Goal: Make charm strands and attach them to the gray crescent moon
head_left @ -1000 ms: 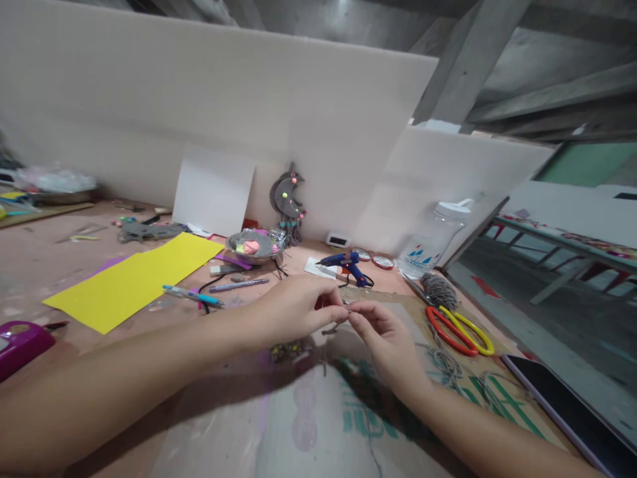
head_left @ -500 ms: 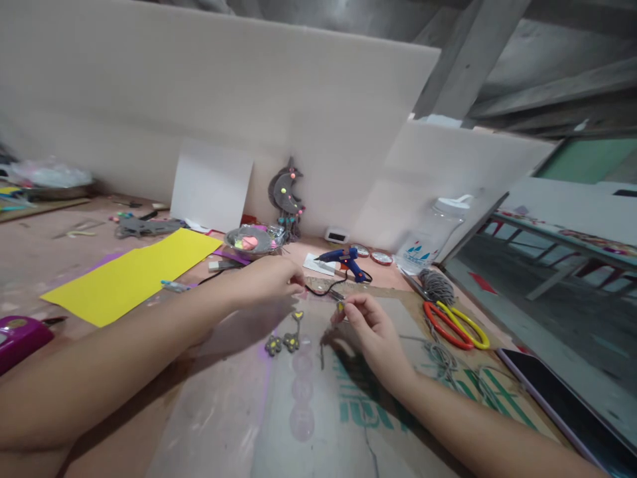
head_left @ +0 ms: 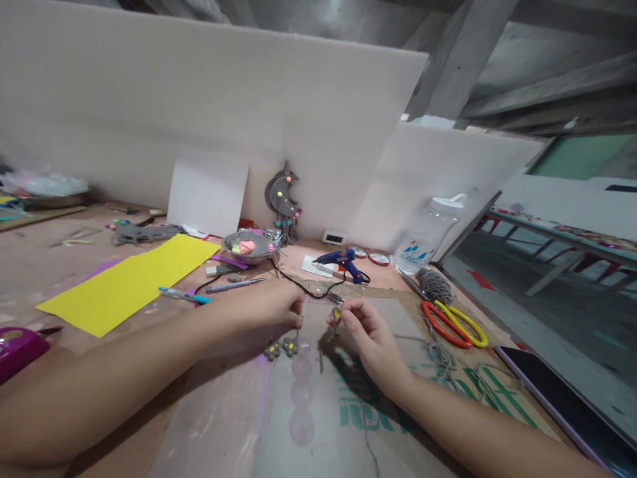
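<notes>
My left hand (head_left: 276,307) is closed in a pinch at the top of a thin grey string with small grey and yellow felt pieces (head_left: 283,346) that lie on the cardboard mat (head_left: 318,425). My right hand (head_left: 368,332) is closed too, pinching a small grey piece with a yellow dot (head_left: 337,314). The two hands sit a short way apart above the mat.
A blue glue gun (head_left: 343,263) with its black cord lies behind the hands. Red and yellow scissors (head_left: 455,323), grey yarn (head_left: 436,285) and a tablet (head_left: 572,405) are at the right. A yellow sheet (head_left: 129,282), pens, a foil bowl (head_left: 251,245) and a moon ornament (head_left: 283,196) lie left and back.
The hands were together pinching one small thing, then parted. My left hand reached back and has come down to the string of felt pieces; my right hand stayed with its small piece.
</notes>
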A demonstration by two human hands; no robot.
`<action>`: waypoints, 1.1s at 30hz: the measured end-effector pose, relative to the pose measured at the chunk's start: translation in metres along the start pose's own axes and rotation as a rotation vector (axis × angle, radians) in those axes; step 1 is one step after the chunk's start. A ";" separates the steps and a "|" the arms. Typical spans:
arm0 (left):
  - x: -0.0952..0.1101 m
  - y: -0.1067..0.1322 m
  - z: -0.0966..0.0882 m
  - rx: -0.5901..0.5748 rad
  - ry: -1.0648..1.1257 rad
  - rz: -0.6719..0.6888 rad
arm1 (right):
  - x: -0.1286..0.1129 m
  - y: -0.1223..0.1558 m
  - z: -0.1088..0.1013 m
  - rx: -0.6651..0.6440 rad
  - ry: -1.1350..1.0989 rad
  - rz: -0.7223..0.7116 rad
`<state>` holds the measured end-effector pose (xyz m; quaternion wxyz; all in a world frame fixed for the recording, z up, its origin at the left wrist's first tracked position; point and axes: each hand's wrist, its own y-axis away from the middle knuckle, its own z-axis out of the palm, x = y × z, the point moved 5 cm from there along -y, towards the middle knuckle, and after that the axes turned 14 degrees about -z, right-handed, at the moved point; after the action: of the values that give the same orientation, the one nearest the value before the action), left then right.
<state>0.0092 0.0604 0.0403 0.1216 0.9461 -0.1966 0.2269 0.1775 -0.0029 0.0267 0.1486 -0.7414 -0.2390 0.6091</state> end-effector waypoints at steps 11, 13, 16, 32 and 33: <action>0.032 0.014 -0.024 -0.071 0.182 0.144 | -0.010 0.003 0.004 -0.128 0.211 -0.194; 0.039 0.019 -0.030 -0.043 0.208 0.172 | -0.009 0.002 0.002 -0.107 0.203 -0.175; 0.046 0.028 -0.034 0.054 0.273 0.199 | -0.006 0.000 0.001 -0.079 0.206 -0.151; 0.063 0.044 -0.032 0.161 0.065 0.368 | -0.008 -0.001 -0.003 -0.040 0.200 -0.204; 0.062 0.042 -0.031 0.159 0.085 0.368 | -0.008 -0.001 -0.003 -0.037 0.204 -0.203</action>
<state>0.0303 0.0136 0.1025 0.0109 0.8904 -0.3424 0.2997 0.1788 -0.0057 0.0345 0.2194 -0.7741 -0.3078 0.5078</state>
